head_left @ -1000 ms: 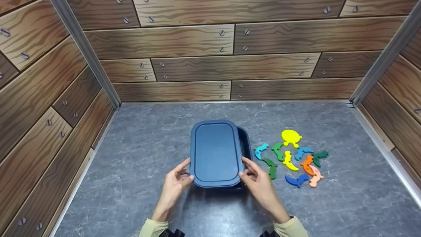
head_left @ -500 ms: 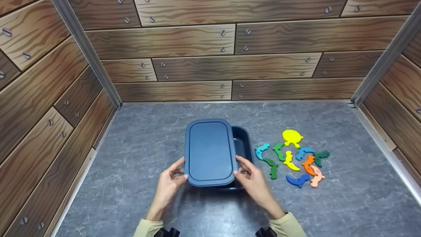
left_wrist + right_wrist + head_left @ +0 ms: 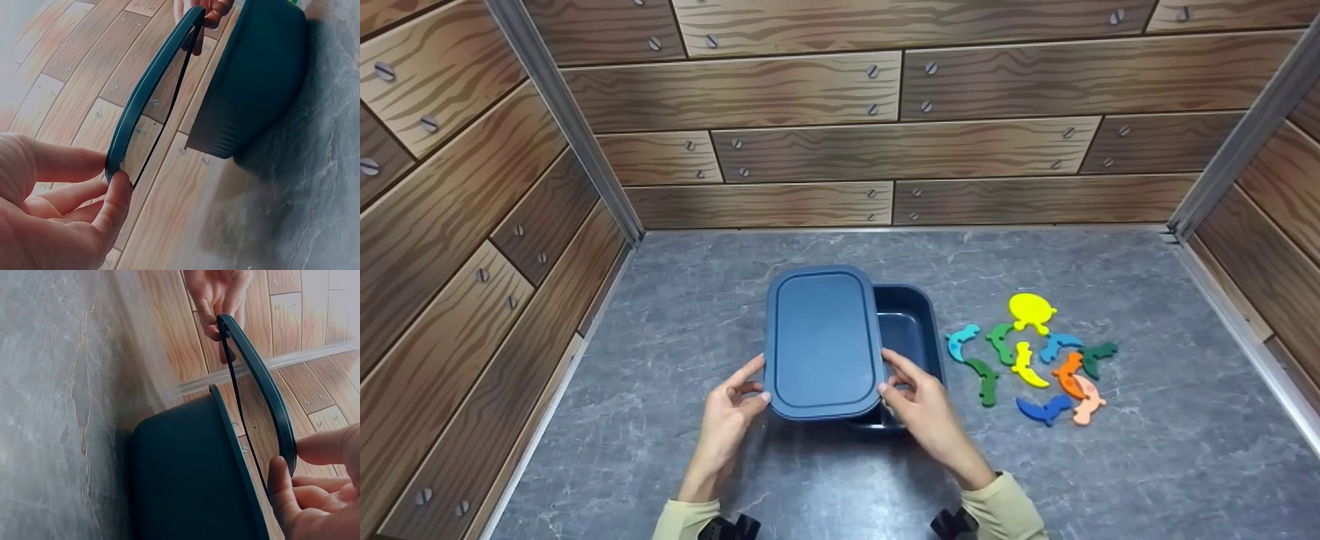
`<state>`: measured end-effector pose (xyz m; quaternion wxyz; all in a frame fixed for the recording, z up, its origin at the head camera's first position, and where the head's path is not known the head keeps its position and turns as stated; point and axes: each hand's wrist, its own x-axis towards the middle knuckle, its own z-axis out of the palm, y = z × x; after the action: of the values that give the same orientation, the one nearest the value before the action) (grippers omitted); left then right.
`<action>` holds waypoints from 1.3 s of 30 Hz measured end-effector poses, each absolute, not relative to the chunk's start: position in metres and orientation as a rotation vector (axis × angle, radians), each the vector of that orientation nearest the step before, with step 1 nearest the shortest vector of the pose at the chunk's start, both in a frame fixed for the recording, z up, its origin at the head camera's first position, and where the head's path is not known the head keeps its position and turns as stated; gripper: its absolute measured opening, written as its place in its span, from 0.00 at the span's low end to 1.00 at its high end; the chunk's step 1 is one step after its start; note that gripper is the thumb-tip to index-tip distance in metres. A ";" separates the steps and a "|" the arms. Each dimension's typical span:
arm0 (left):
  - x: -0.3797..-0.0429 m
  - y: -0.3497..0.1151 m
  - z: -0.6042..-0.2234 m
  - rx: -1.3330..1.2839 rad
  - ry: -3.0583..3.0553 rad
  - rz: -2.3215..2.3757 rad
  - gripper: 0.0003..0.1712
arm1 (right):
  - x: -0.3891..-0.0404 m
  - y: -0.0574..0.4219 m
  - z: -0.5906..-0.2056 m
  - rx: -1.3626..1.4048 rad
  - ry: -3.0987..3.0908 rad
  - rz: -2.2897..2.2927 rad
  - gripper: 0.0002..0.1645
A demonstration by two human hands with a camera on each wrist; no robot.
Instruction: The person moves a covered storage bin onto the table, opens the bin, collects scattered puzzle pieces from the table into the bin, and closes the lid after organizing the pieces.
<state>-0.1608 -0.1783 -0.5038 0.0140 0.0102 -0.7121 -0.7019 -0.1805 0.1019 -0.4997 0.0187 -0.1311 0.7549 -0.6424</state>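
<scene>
A blue rectangular lid [image 3: 825, 341] with rounded corners is held up level by both hands. My left hand [image 3: 724, 420] pinches its left edge near the front corner between thumb and fingers. Opposite, my right hand [image 3: 922, 409] pinches the right edge the same way. Below and to the right stands a dark blue box [image 3: 911, 337], its right part uncovered and its left part hidden under the lid. Both wrist views show a gap between the lid [image 3: 126, 118] and the box [image 3: 180, 467]. The visible inside of the box holds nothing I can make out.
Several flat animal-shaped pieces lie right of the box, among them a yellow turtle-like piece [image 3: 1030, 310], a dark blue one [image 3: 1044, 409] and an orange one [image 3: 1069, 375]. Wood-patterned walls [image 3: 810, 157] enclose the grey marbled tabletop [image 3: 697, 285] at the back and sides.
Both hands have carried the lid leftward, from nearly covering the box to covering only its left part. More of the box's inside shows. The box and the coloured pieces have stayed put.
</scene>
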 end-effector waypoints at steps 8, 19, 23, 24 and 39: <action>-0.160 -0.188 -0.504 0.046 -2.174 -2.169 0.31 | -0.185 0.091 -0.504 -0.451 2.438 -1.926 0.31; -0.158 -0.203 -0.502 0.072 -2.181 -2.145 0.32 | -0.188 0.077 -0.502 -0.487 2.457 -1.844 0.31; -0.158 -0.209 -0.502 0.063 -2.212 -2.111 0.32 | -0.189 0.072 -0.502 -0.511 2.463 -1.840 0.31; -0.157 -0.211 -0.502 0.063 -2.216 -2.102 0.32 | -0.190 0.071 -0.502 -0.518 2.467 -1.836 0.31; -0.155 -0.229 -0.505 0.133 -2.237 -2.051 0.31 | -0.191 0.050 -0.506 -0.648 2.585 -1.747 0.30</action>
<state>-0.1552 -0.2288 -0.5054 0.0517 0.0439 -0.7353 -0.6743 -0.1913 0.0503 -0.5058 -0.0224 -0.2032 0.8111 -0.5480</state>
